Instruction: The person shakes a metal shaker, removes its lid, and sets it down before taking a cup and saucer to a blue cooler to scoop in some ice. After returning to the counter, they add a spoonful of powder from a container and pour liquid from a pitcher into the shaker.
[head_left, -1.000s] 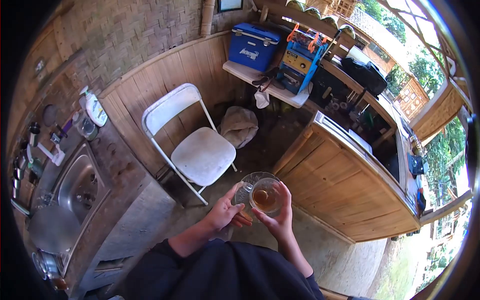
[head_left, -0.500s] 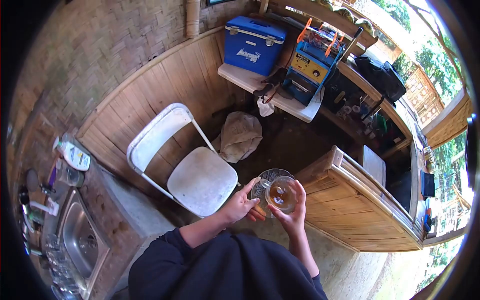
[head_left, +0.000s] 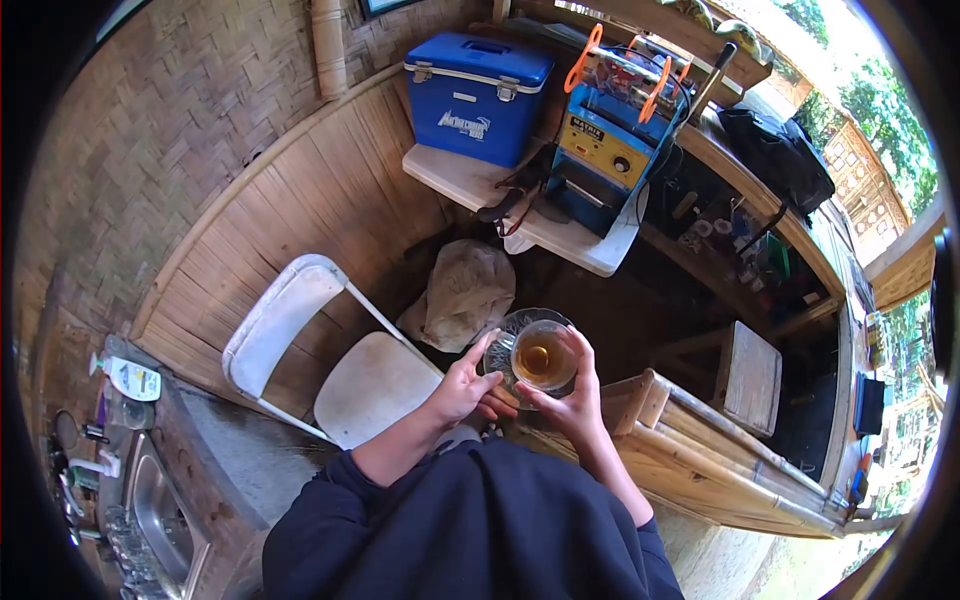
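Observation:
Both hands are held out in front of my body, close together. My left hand (head_left: 466,386) grips the rim of a clear patterned glass saucer (head_left: 497,357) from the left. Fingers of my right hand (head_left: 575,392) wrap round a clear glass cup (head_left: 553,378) that holds an amber-brown liquid. The cup sits over the right part of the saucer; whether its base touches the saucer is hidden. Light glints on the liquid. Some fingers of my left hand are tucked beneath the saucer.
A white folding chair (head_left: 365,388) stands left, before a pale sack (head_left: 468,295). A white bench (head_left: 580,246) bears a blue cooler box (head_left: 475,100) and a blue-yellow machine (head_left: 605,150). Bamboo counter (head_left: 700,455) and wooden stool (head_left: 750,380) lie right; a metal sink (head_left: 165,510) is left.
The view has shifted forward: bench and cooler look nearer, while the chair and sink have slid down and left. Both hands still carry the cup and saucer.

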